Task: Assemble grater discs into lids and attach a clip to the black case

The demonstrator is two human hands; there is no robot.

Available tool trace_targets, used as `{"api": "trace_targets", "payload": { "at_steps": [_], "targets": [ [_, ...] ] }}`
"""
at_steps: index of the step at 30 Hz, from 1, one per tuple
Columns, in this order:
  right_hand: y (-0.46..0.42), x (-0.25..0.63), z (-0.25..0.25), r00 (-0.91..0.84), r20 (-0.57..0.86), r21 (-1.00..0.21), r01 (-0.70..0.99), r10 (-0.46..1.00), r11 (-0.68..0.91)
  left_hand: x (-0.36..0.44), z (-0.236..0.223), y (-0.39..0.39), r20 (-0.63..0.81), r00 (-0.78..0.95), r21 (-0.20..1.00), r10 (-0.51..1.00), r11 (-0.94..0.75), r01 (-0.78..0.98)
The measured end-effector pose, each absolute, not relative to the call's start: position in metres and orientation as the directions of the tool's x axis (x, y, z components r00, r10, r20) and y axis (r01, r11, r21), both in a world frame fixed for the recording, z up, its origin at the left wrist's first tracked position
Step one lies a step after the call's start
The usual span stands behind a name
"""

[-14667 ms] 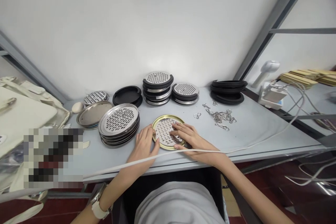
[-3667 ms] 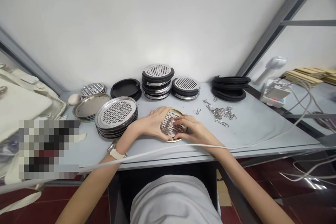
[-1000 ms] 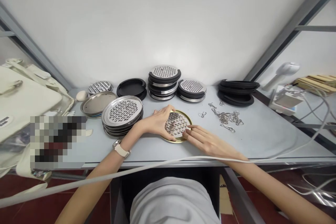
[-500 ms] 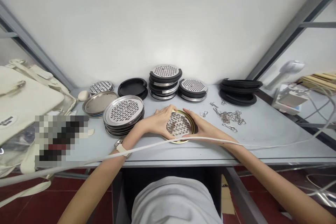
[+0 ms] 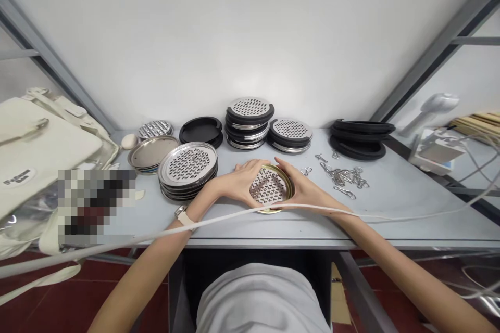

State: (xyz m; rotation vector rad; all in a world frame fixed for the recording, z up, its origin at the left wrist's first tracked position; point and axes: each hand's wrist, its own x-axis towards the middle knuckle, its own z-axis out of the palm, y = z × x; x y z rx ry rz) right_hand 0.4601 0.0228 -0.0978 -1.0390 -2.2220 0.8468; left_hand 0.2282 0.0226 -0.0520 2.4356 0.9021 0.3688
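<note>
A round metal tin (image 5: 269,187) with a gold-coloured rim and a perforated silver face lies on the table in front of me. My left hand (image 5: 242,185) curves around its left edge, thumb at the near side and fingers at the far side. Around the right edge, my right hand (image 5: 302,187) grips it in the same way. Close by on the left is a stack of perforated metal discs (image 5: 188,164). To the right of my right hand lies a heap of small metal clips (image 5: 346,175).
Black ring-edged holders with perforated lids form a tall stack (image 5: 250,122) and a short stack (image 5: 290,135) behind. More black holders (image 5: 361,138) stand at the back right. A white cable (image 5: 230,214) crosses before my wrists. A cream bag (image 5: 42,145) sits at left.
My view has shifted slightly, so the table's things appear a little farther right. Both hands keep their hold around the tin, with barely any finger movement.
</note>
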Motion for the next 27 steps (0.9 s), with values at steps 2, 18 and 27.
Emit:
{"api": "trace_targets", "payload": {
  "at_steps": [2, 18, 27],
  "targets": [
    [0.0216, 0.4596, -0.0967, -0.553, 0.201, -0.726, 0.47, 0.808, 0.502, 0.2291, -0.0526, 0.0229, 0.082, 0.745, 0.536, 0.662, -0.659, 0.527],
    [0.0249, 0.4586, -0.0914, -0.547, 0.135, -0.713, 0.525, 0.826, 0.464, 0.2289, -0.061, 0.0276, 0.095, 0.717, 0.537, 0.691, -0.642, 0.547],
    [0.0261, 0.4611, -0.0914, -0.575, 0.168, -0.727, 0.476, 0.801, 0.495, 0.227, -0.0557, 0.0268, 0.097, 0.713, 0.579, 0.694, -0.622, 0.527]
  ]
}}
